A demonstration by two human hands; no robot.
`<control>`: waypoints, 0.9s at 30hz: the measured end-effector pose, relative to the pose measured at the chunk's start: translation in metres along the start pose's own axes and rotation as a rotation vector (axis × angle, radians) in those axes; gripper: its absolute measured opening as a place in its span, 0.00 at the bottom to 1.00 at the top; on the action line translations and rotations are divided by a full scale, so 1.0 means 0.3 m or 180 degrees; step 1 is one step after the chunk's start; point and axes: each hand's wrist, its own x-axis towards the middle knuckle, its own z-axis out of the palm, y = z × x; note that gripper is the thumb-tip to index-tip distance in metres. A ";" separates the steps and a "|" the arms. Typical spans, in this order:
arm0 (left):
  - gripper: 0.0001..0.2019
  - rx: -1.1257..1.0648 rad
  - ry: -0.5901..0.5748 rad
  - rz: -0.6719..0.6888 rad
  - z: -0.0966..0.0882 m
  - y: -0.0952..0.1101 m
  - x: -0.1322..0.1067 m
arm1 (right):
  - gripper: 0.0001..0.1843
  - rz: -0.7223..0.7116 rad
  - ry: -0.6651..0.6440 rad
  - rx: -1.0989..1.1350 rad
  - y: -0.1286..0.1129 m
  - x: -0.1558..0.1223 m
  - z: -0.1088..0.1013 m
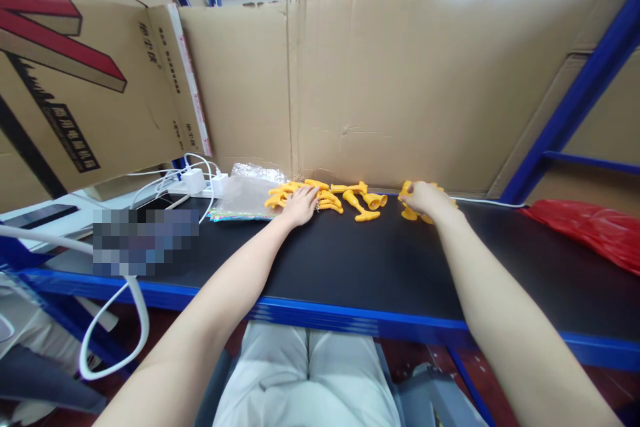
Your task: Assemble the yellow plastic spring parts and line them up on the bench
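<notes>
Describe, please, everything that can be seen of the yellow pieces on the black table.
The yellow pieces look like glossy moulded plastic, all one orange-yellow. Several have a thin stem widening into a flared, cup-like end; finer detail is too small to tell. They lie loose in small heaps on the black table, near the cardboard wall. The left hand rests on the left heap; the right hand covers the right one.

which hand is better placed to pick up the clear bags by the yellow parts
Left, probably. The left hand rests on the yellow parts right beside the clear bags; the right hand sits on a separate pile farther right.
</notes>
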 end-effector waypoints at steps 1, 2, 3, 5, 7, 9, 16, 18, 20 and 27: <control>0.24 -0.0028 -0.0050 -0.0039 0.001 0.003 0.000 | 0.14 -0.0021 -0.0040 -0.0090 -0.020 -0.006 -0.005; 0.25 -0.0045 -0.0090 -0.0093 0.002 0.008 -0.001 | 0.15 -0.0161 -0.0035 -0.0130 -0.042 -0.014 -0.008; 0.25 -0.0051 -0.0123 -0.0149 0.002 0.013 -0.003 | 0.15 -0.0368 -0.0041 -0.0111 -0.066 -0.024 -0.006; 0.27 -0.0032 -0.0158 -0.0222 -0.001 0.024 -0.008 | 0.16 -0.0856 -0.0116 0.0072 -0.117 -0.047 0.009; 0.27 0.0035 -0.0151 -0.0191 -0.004 0.035 -0.013 | 0.16 -0.1248 -0.0332 0.0257 -0.165 -0.071 0.035; 0.27 0.0113 -0.0119 -0.0143 -0.005 0.043 -0.017 | 0.15 -0.1586 -0.0529 0.0276 -0.204 -0.093 0.065; 0.25 0.0174 0.0066 -0.0177 0.000 0.056 -0.020 | 0.15 -0.1863 -0.0839 0.0098 -0.234 -0.113 0.103; 0.24 0.0157 0.0053 -0.0112 0.000 0.054 -0.020 | 0.13 -0.1926 -0.0835 0.0138 -0.229 -0.107 0.102; 0.22 0.0145 0.0021 -0.0034 0.001 0.051 -0.019 | 0.11 -0.1956 -0.0817 0.0199 -0.224 -0.098 0.109; 0.19 0.0129 -0.0173 0.0046 0.022 0.042 -0.013 | 0.09 -0.1895 -0.0596 0.0424 -0.204 -0.071 0.145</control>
